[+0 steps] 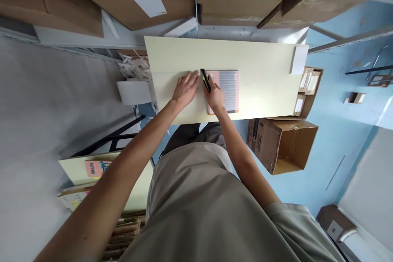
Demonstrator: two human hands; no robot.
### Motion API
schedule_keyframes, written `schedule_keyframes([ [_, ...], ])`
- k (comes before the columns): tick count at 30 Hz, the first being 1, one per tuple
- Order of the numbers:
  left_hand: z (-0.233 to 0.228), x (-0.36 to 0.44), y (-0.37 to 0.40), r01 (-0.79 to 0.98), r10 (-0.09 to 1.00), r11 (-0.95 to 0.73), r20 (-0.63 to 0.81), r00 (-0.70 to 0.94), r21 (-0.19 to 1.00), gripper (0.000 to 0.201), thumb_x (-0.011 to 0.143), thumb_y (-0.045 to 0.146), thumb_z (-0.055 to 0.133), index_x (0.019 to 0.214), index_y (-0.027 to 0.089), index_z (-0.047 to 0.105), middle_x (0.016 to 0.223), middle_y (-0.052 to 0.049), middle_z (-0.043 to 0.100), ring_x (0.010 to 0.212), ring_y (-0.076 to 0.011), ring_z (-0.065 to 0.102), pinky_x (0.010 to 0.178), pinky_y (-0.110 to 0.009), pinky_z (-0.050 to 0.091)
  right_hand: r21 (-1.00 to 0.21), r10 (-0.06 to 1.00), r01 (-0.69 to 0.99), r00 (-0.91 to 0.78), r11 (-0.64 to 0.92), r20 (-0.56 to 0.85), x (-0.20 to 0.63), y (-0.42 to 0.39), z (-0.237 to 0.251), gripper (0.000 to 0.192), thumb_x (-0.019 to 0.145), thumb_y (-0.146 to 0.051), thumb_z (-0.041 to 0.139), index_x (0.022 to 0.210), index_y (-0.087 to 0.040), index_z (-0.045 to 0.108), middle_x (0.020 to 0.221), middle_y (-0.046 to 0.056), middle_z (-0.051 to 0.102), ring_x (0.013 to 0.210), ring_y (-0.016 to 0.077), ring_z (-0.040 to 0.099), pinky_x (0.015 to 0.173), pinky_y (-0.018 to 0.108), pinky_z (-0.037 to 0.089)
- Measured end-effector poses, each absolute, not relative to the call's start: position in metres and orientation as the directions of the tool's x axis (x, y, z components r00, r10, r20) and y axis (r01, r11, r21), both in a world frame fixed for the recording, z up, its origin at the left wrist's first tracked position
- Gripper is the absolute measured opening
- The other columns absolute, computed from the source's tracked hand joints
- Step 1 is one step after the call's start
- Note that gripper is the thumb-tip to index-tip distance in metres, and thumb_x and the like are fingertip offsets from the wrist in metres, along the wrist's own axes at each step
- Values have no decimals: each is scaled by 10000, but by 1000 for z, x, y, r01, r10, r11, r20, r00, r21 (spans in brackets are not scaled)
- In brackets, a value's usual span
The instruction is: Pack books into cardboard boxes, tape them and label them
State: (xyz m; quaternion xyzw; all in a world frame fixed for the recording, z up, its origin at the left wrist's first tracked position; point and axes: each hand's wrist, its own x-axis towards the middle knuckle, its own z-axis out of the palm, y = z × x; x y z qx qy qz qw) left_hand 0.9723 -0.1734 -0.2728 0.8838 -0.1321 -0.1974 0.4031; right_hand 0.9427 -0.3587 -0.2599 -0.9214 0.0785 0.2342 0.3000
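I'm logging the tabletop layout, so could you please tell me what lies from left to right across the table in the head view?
Left hand → black-and-yellow cutter in the right hand → pink packet → white block at the table edge.

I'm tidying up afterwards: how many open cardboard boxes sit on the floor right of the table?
2: a large open box lying tipped below the table's right corner, and a smaller open box holding white packets against the table's right edge. More may be hidden.
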Motion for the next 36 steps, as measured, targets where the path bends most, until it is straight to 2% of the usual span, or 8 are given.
schedule_keyframes([
  [2, -275, 972, -173, -109, -416, -644, -227, 880, 757, 592, 1065, 265, 612, 1647, 202, 699, 1834, -208, 585, 1782, -450, 442, 1450, -693, 356, -563, -21, -286, 903, -775, -430, 942, -353, -266, 710, 1229, -424, 435, 1888, -162, 398, 1407, 252, 776, 1338, 429, 815, 1176, 581, 648],
  [4, -274, 970, -174, -129, -424, -663, -228, 877, 738, 611, 1096, 263, 573, 1696, 194, 665, 1851, -217, 562, 1792, -449, 430, 1449, -702, 355, -557, -36, -292, 905, -777, -423, 939, -348, -267, 710, 1243, -442, 415, 1896, -165, 389, 1377, 244, 764, 1325, 418, 813, 1164, 568, 648],
  [8, -263, 968, -176, -186, -466, -751, -309, 829, 634, 681, 1161, 240, 429, 1834, 166, 505, 1943, -216, 414, 1846, -437, 328, 1466, -702, 319, -410, -78, -325, 854, -852, -514, 933, -337, -258, 739, 1277, -475, 333, 1940, -154, 276, 1436, 246, 712, 1334, 419, 801, 1163, 564, 630],
  [11, -255, 970, -177, -223, -490, -779, -349, 799, 585, 719, 1162, 202, 373, 1877, 153, 426, 1974, -199, 350, 1863, -429, 282, 1475, -700, 306, -365, -84, -326, 835, -872, -544, 929, -331, -251, 750, 1291, -486, 278, 1956, -147, 204, 1483, 259, 681, 1355, 426, 786, 1174, 565, 609],
  [17, -254, 971, -179, -222, -490, -767, -326, 809, 602, 733, 1141, 184, 395, 1871, 146, 440, 1961, -212, 374, 1853, -455, 300, 1460, -744, 319, -394, -78, -328, 843, -858, -532, 916, -330, -254, 787, 1295, -546, 291, 1956, -133, 182, 1483, 276, 674, 1369, 419, 764, 1162, 558, 604],
  [22, -259, 969, -179, -232, -493, -759, -305, 815, 609, 747, 1134, 170, 397, 1879, 122, 417, 1957, -227, 376, 1855, -459, 290, 1459, -751, 309, -398, -88, -337, 845, -854, -528, 904, -331, -251, 740, 1298, -462, 279, 1945, -106, 231, 1463, 275, 697, 1298, 387, 789, 1135, 554, 628],
  [28, -266, 969, -179, -225, -486, -758, -300, 821, 612, 729, 1158, 218, 394, 1882, 134, 407, 1954, -230, 383, 1851, -454, 301, 1464, -751, 296, -224, -134, -319, 799, -921, -587, 884, -327, -230, 688, 1271, -296, 338, 1944, -164, 285, 1532, 252, 736, 1215, 339, 809, 1104, 485, 656],
  [36, -275, 967, -177, -208, -491, -726, -283, 824, 656, 724, 1204, 381, 390, 1881, 124, 391, 1964, -236, 360, 1863, -455, 254, 1485, -754, 213, -114, -131, -271, 742, -956, -657, 850, -326, -209, 688, 1282, -285, 331, 1957, -192, 243, 1544, 230, 718, 1266, 314, 802, 1050, 405, 666],
])
